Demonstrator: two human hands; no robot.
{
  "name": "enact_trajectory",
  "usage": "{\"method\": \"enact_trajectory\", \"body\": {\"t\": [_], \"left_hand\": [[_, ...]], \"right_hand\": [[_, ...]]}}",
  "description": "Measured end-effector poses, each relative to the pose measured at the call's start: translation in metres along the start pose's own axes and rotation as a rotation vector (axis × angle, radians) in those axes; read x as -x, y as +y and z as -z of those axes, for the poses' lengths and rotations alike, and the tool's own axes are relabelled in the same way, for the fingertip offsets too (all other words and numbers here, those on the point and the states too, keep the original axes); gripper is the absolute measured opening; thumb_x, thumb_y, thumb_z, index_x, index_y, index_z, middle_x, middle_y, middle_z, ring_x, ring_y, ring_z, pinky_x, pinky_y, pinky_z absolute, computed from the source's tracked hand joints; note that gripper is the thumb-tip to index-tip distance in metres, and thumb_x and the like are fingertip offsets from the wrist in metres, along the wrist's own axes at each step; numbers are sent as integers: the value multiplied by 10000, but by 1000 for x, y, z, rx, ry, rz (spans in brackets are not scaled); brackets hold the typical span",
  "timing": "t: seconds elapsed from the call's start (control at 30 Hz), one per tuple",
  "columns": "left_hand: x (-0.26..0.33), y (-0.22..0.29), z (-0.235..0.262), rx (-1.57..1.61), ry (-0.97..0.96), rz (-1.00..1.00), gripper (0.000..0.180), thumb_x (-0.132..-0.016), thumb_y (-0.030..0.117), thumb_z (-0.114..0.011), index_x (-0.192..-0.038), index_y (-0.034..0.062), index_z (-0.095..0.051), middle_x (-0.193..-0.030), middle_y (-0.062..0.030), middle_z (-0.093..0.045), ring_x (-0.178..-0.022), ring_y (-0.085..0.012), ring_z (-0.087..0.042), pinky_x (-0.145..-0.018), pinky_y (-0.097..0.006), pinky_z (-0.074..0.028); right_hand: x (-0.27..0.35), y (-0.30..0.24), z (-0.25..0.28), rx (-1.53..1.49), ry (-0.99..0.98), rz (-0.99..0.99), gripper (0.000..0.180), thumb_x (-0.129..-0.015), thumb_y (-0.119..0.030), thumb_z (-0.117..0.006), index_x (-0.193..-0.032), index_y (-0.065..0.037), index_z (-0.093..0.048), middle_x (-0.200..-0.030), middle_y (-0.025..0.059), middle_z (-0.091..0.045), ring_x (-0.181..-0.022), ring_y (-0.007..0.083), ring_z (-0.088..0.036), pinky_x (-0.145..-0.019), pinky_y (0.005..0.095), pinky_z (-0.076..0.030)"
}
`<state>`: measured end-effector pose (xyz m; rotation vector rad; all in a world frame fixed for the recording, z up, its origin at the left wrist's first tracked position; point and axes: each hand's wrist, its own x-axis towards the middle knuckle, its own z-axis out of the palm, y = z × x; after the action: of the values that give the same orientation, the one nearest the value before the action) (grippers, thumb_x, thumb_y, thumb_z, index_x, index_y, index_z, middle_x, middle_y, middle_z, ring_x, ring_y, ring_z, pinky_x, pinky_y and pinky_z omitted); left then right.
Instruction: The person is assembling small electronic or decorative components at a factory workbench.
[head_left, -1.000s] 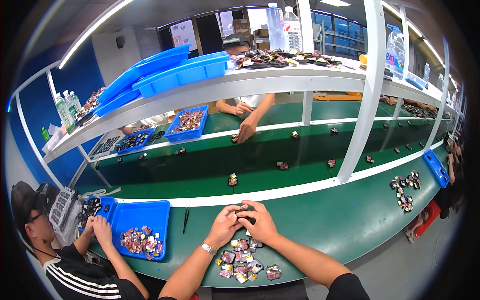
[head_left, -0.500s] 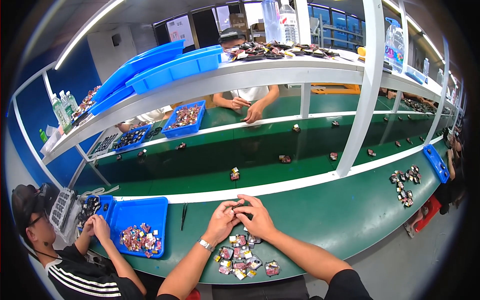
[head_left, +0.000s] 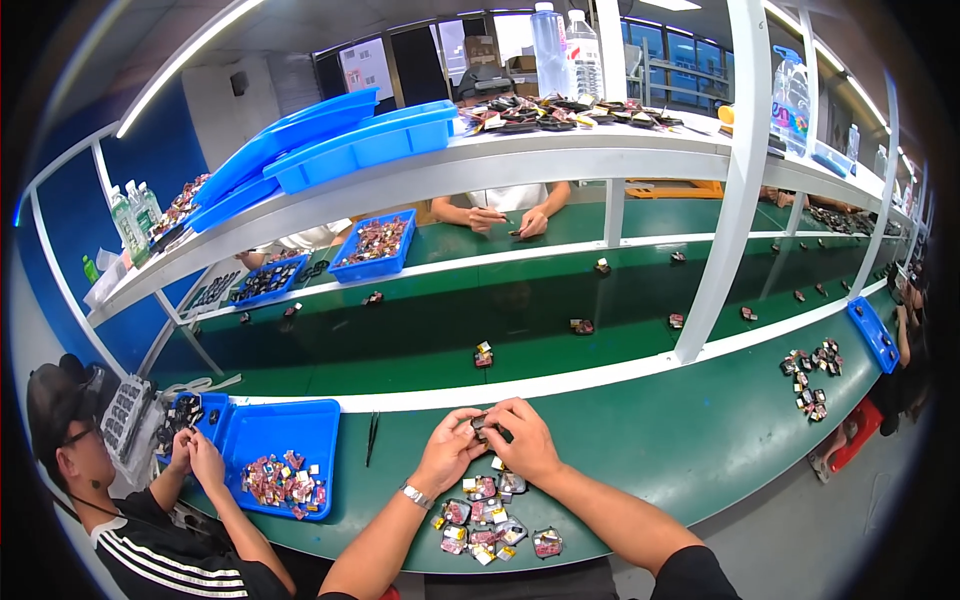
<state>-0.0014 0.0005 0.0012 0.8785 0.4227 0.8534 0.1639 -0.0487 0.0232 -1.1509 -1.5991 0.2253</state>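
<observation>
Above the green bench, my left hand [head_left: 447,452] is closed around a small dark electronic assembly [head_left: 478,426], mostly covered by fingers. My right hand [head_left: 527,442] meets it from the other side, fingertips bent onto the same piece. Just below both hands lies a cluster of similar assemblies [head_left: 489,513], dark casings with reddish circuit boards and white or yellow parts. A pair of black tweezers [head_left: 372,440] rests left of my left hand.
A blue tray [head_left: 329,450] of reddish boards stands left, beside a seated co-worker [head_left: 150,500]. Past a white rail [head_left: 600,370], assemblies [head_left: 484,354] sit along a dark green belt. A white post [head_left: 735,190] carries an overhead shelf. More assemblies [head_left: 810,375] lie right.
My right hand's fingers have curled in more over the piece, while my left hand keeps hold. The person's hands across the belt have moved apart. The whole view has shifted slightly.
</observation>
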Motion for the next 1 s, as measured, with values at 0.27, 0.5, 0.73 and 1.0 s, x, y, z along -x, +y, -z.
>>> {"method": "enact_trajectory", "body": {"t": [0.27,0.5,0.73,1.0], "left_hand": [[0,-1,1,-26,6,-4,266,-976,71,-498,-1237,42,-455,-1154,-104,-604,-1094,-211,-590,-973,-407,-488],[-1,-4,-1,-120,53,-31,212,-980,82,-506,-1188,40,-493,-1165,-110,-603,-1078,-222,-612,-937,-395,-519],[-2,-11,-3,-245,166,-56,195,-978,100,-529,-1160,32,-512,-1120,-92,-626,-1028,-190,-635,-857,-342,-556],[-1,-16,-5,-413,249,-140,172,-980,81,-516,-1145,33,-534,-1062,-57,-646,-924,-116,-638,-750,-248,-537]], "right_hand": [[0,-2,-8,-23,65,-48,131,-771,-61,-709,-897,-48,-673,-896,90,-601,-803,264,-620,-680,350,-516],[1,1,-10,-56,51,-125,139,-781,-48,-715,-912,-28,-673,-910,89,-608,-714,201,-634,-637,308,-523],[0,4,-12,-129,43,-230,152,-790,-40,-727,-917,4,-656,-909,108,-638,-723,165,-655,-647,270,-538],[1,2,-12,-202,24,-295,149,-794,-39,-727,-910,19,-654,-867,97,-652,-698,148,-657,-627,258,-536]]}}
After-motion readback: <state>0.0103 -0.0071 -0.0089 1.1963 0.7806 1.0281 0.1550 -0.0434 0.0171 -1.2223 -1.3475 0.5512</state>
